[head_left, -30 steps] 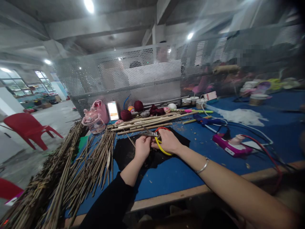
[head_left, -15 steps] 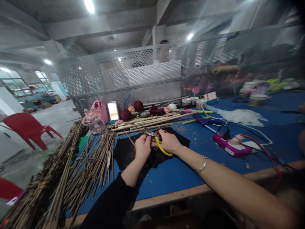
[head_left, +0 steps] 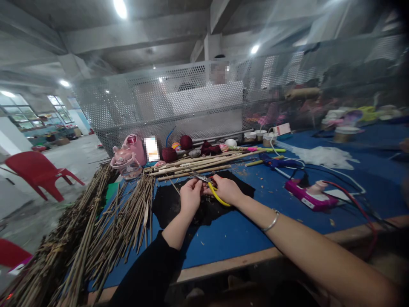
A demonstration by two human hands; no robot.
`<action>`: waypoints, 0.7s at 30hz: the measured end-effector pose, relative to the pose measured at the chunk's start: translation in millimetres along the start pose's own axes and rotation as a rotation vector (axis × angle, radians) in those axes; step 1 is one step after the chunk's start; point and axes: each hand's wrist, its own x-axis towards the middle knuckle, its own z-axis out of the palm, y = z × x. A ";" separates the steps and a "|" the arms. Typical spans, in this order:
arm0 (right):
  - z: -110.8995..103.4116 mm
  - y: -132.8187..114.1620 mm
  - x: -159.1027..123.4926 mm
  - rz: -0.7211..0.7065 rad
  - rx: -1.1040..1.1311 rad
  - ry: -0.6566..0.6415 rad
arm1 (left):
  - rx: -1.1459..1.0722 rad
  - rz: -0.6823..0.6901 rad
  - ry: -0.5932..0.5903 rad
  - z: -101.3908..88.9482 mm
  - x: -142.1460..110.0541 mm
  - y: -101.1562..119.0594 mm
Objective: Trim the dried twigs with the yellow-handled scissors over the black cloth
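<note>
Scissors [head_left: 216, 196] with a yellow handle sit in our right hand [head_left: 228, 190], and we take that spot as the hub of the dial. Largest around it is the blue worktop [head_left: 230, 243], its pale edge at six o'clock. Farthest out towards eight lies a thick bundle of brown stems [head_left: 60, 234]; closer in, between eight and nine, loose sticks [head_left: 131, 213] fan out. Pale rods [head_left: 198, 163] run from about ten to one, just beyond a black cloth [head_left: 166, 211] that lies beneath both our hands. A purple power strip [head_left: 309, 198] sits well apart at three. Our right fingers are wrapped round the scissors' handle; our left hand [head_left: 191, 196], at nine, has its fingers curled beside the blades, and we cannot tell what, if anything, they pinch. Those blades point towards ten; we cannot make out how far apart they stand. We judge the scissors fairly light, stiff and sturdy, with a handle that should not slip, so the loops are the place to hold, leaving the metal clear of our left fingers. One thin stick [head_left: 174, 187] shows at nine, near our left hand; it should be very light, stiff and apt to snap, best pinched gently mid-length. Smallest are pale crumbs [head_left: 262, 186] scattered at three.
</note>
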 end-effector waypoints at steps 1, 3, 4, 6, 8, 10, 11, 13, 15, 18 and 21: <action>-0.9 -0.5 -0.5 0.001 -0.010 0.004 | -0.006 -0.003 0.012 -0.2 0.3 0.1; -2.7 -1.4 -1.3 0.000 -0.026 0.005 | -0.007 -0.003 0.039 -0.8 1.3 -0.6; -3.6 -1.7 -1.6 -0.002 -0.030 0.001 | -0.003 -0.001 0.049 -1.2 1.8 -1.1; -4.8 -1.7 -1.9 -0.005 -0.034 -0.005 | 0.009 0.009 0.051 -2.0 2.4 -2.0; -5.1 -1.0 -1.7 -0.010 -0.030 -0.011 | 0.032 0.025 0.039 -2.7 2.2 -2.1; -4.3 0.3 -1.2 -0.014 -0.022 -0.024 | 0.074 0.051 0.022 -3.1 1.5 -1.2; -3.6 1.1 -0.8 -0.012 -0.018 -0.031 | 0.091 0.064 0.010 -3.1 1.0 -0.6; -1.7 2.5 -0.2 -0.004 -0.015 -0.032 | 0.106 0.082 -0.020 -2.9 0.2 0.4; -0.1 3.5 0.2 0.000 -0.009 -0.017 | 0.098 0.084 -0.044 -2.5 -0.3 1.1; 0.7 3.8 0.2 -0.015 0.010 0.004 | 0.118 0.085 -0.047 -2.0 -1.2 1.8; -0.6 3.6 0.0 -0.052 0.044 0.031 | 0.182 0.110 -0.047 -1.7 -2.6 2.5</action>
